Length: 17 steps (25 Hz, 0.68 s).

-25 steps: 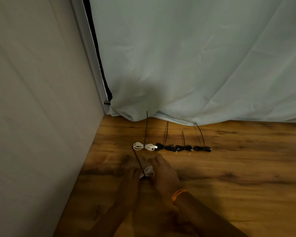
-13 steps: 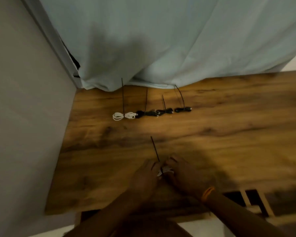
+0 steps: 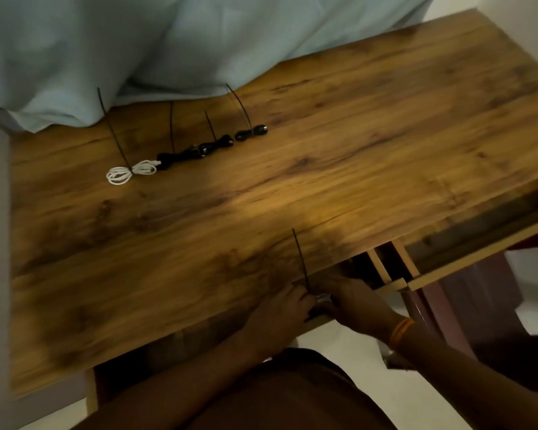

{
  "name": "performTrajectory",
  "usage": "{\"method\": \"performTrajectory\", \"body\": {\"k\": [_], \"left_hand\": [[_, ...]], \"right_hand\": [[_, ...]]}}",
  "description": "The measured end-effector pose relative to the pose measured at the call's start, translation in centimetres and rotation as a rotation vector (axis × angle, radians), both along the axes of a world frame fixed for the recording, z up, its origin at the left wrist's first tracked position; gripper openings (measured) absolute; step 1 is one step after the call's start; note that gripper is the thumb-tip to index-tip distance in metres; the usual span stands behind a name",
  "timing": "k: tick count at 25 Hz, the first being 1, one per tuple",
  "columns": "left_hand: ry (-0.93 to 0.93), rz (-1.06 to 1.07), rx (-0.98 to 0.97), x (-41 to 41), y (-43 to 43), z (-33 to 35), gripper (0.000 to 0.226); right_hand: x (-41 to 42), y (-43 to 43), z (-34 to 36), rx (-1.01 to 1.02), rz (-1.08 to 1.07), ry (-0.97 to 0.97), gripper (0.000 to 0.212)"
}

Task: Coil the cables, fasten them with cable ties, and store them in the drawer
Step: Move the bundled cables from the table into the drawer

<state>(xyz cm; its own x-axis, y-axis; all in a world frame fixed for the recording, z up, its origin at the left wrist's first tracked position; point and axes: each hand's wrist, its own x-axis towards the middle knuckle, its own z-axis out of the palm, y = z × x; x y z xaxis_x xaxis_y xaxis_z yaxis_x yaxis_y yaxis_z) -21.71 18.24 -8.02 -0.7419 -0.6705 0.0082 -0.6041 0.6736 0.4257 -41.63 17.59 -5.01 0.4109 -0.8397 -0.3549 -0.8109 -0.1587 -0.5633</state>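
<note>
Front edge of the tabletop [image 3: 354, 150], seen from beside the person. The left hand [image 3: 280, 308] and right hand [image 3: 357, 302] meet knuckle to knuckle, the fingers of both curled round a small white cable [image 3: 322, 297], of which only a sliver shows between them. The tail of its cable tie [image 3: 300, 259] stands up from the grip. Which hand holds the tie head cannot be told.

The cable sits just at the table's near edge, beside the open drawer [image 3: 479, 255], whose dividers show to the right. Four bundles lie well apart at the back, near the curtain [image 3: 199, 41]: one tied white bundle [image 3: 131, 173] and three black bundles [image 3: 180, 156], each with its tie tail upright.

The step appears to be cinching or stowing this coil. To do it well, one hand should keep the loops pinched flat while the other draws the tail straight through. The coil should then go down into a compartment, not drop from the edge.
</note>
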Motion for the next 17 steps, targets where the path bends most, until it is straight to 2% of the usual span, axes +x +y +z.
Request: {"method": "performTrajectory", "body": {"k": [3,6,9,12,17], "left_hand": [[-0.064,0.006,0.112,-0.3,-0.2,-0.4,0.023],[-0.032,0.033,0.221,-1.2,-0.2,-0.3,0.019],[0.019,0.106,0.388,-2.3,0.7,-1.2,0.033],[0.028,0.185,0.594,-3.8,0.9,-2.1,0.044],[0.0,0.179,0.619,-5.8,0.9,-3.5,0.042]], "right_hand": [[-0.2,-0.7,-0.5,0.104,0.01,0.058,0.024],[-0.7,-0.7,-0.8,0.136,-0.028,0.103,0.021],[-1.1,-0.2,-1.1,0.173,-0.072,0.16,0.02],[-2.0,0.0,-1.2,0.264,-0.053,0.27,0.028],[-2.5,-0.1,-1.5,0.3,0.007,0.362,0.037]]}}
